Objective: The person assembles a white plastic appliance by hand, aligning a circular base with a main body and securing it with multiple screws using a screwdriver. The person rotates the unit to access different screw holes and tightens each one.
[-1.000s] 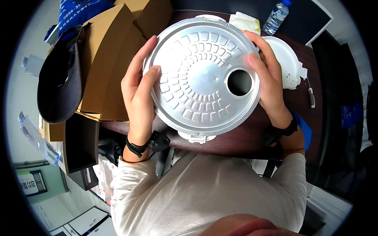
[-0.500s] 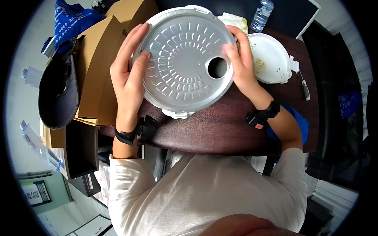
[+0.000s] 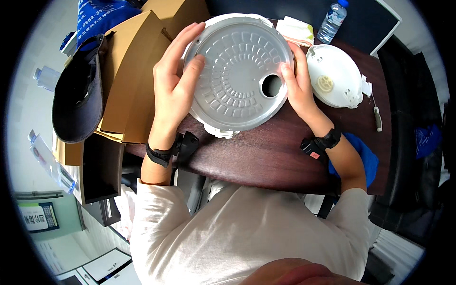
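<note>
Silver disc (image 3: pixel 232 76): judged light, stiff, probably metal; smooth face may slip; best taken by rim at opposite sides. Face embossed with curved rows of blocks, pierced off-centre by round hole (image 3: pixel 272 85); white clip (image 3: pixel 221 131) seen at near edge. Held over dark table (image 3: pixel 251 161); any contact with it cannot be told. Rim pinched between thumb and fingers of left hand (image 3: pixel 175 92) and right hand (image 3: pixel 299 88). White round dish (image 3: pixel 335 69) placed just beside, at right.

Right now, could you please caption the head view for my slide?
Left hand and right hand hold a silver disc, a white dish to the right.
</note>
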### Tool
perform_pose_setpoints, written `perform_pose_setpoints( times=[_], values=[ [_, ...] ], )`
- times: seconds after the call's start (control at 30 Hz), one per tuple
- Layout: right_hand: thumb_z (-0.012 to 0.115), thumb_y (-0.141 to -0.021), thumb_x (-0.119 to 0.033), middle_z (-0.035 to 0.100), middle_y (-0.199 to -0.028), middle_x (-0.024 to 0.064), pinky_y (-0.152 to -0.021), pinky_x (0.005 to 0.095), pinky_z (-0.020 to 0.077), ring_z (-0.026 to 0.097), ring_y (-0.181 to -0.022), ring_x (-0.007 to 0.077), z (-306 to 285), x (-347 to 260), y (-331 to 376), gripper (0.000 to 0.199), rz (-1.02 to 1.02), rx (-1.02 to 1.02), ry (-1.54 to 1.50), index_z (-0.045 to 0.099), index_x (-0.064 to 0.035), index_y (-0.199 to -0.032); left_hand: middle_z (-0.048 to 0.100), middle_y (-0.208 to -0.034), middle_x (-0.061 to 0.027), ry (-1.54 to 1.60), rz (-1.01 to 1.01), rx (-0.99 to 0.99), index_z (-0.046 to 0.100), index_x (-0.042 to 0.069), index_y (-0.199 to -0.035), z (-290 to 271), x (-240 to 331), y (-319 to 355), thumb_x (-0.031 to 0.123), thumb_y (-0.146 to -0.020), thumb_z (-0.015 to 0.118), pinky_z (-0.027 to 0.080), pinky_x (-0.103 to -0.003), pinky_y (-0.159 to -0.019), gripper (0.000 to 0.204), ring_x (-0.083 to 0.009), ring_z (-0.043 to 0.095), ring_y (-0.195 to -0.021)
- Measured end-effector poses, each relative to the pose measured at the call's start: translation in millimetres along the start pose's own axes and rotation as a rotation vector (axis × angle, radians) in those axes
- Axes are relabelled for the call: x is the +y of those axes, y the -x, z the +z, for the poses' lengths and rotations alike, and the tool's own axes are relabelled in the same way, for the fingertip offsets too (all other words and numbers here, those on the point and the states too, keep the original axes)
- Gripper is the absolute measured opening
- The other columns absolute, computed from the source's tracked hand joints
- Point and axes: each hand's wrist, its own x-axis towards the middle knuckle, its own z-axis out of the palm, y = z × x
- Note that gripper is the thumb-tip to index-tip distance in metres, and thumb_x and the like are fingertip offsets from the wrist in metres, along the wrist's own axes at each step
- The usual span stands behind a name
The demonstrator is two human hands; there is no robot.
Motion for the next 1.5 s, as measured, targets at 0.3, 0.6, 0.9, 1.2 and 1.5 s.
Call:
perform_pose_setpoints(
  times=[0.3,0.6,0.9,1.2,1.5],
  values=[
    [0.060,-0.095,-0.018,0.055,-0.125,0.0149,-0.100,0.0384,0.0437,0.055,-0.117,0.0283,-46,-35,3,0.037,-0.066,-0.155,0.350,0.053,-0.0018,-0.127,0.062,-0.125,-0.0095,0.061,-0.029,0.066,0.055,-0.001,-0.134,5,-2,1,0.003,-0.092,0.056,0.047,-0.020,-0.083,0.043,-0.0095,0.061,-0.099],
    [0.059,-0.096,-0.016,0.067,-0.081,0.0072,-0.063,0.0273,0.0509,0.064,-0.069,0.0132,-234,-67,50,0.018,0.508,-0.146,0.766,0.069,-0.0022,-0.103,0.060,-0.133,-0.0160,-0.032,0.029,0.076,0.058,0.001,-0.133,13,-2,-3,-0.001,-0.090,0.054,0.041,-0.028,-0.103,0.044,-0.0179,0.058,-0.119],
    [0.066,-0.088,-0.021,0.071,-0.094,0.0102,-0.078,0.0391,0.0546,0.069,-0.089,0.0268,-320,-10,61,0.019,0.637,-0.360,1.439,0.071,-0.0103,-0.103,0.054,-0.139,-0.0213,-0.125,0.125,0.007,0.070,0.004,-0.118,24,7,2,0.005,-0.089,0.052,0.041,-0.040,-0.108,0.034,-0.0307,0.052,-0.129],
    [0.068,-0.086,-0.023,0.071,-0.093,0.0113,-0.077,0.0412,0.0537,0.068,-0.090,0.0303,-338,29,33,0.016,0.556,-0.366,1.373,0.071,-0.0101,-0.095,0.051,-0.140,-0.0232,-0.144,0.091,0.034,0.070,0.001,-0.117,29,12,4,0.002,-0.089,0.049,0.039,-0.042,-0.109,0.035,-0.0338,0.050,-0.130],
    [0.071,-0.082,-0.027,0.070,-0.084,0.0125,-0.074,0.0413,0.0529,0.067,-0.082,0.0316,-350,59,47,0.019,0.550,-0.424,1.388,0.072,-0.0074,-0.084,0.050,-0.141,-0.0237,-0.113,0.064,0.052,0.070,0.001,-0.117,36,17,3,0.002,-0.089,0.048,0.039,-0.043,-0.109,0.035,-0.0343,0.050,-0.131]
  ],
)
